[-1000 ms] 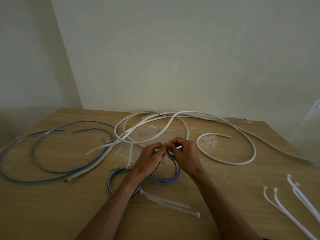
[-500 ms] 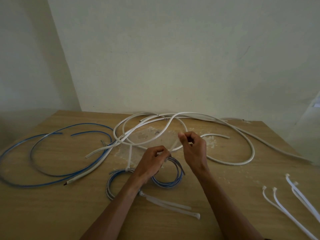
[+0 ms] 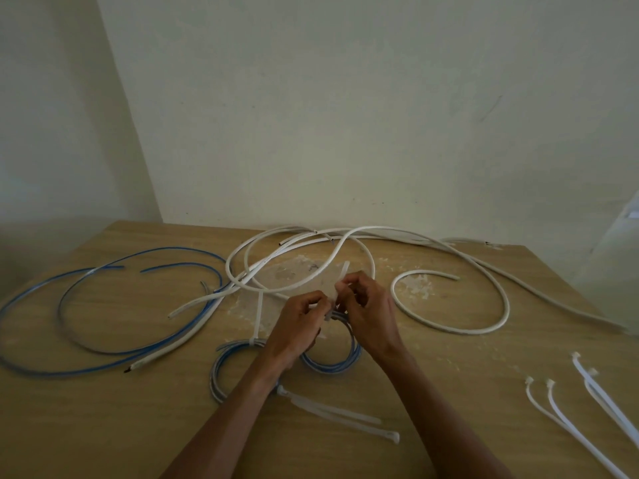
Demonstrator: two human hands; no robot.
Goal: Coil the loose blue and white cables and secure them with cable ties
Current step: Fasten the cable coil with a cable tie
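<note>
A: What is shown at the middle of the frame in the head view?

B: A translucent cable tie [image 3: 341,280] is gripped by both hands. It is pinched low down, close to the coil, by the curled fingers of the left hand [image 3: 297,328]. Its strap is pinched a little higher between the thumb and fingers of the right hand [image 3: 368,307]. The strap's free end is pointed upward, above the fingertips.

A: And where is the cabling found?

B: A blue coil [image 3: 328,368] is laid on the bench [image 3: 103,430] at lower centre, just below the hands and partly covered by them. The gripped tie is held at the coil's upper edge. Whether it is wrapped round the strands cannot be told, since that spot is hidden by the fingers. At the coil's left side a fastened tie [image 3: 258,316] is seen, with its tail stretched toward the top of the frame. Loose blue cables [image 3: 173,249] are spread in wide arcs at middle left. White cables [image 3: 449,330] are looped across the centre and right, beyond the hands, near the foot of the wall [image 3: 345,115].

A: Are other ties shown?

B: Two loose ties [image 3: 339,413] are laid side by side at bottom centre, between the forearms. Spare cable ties [image 3: 572,431] are gathered at lower right, well apart from the coil.
</note>
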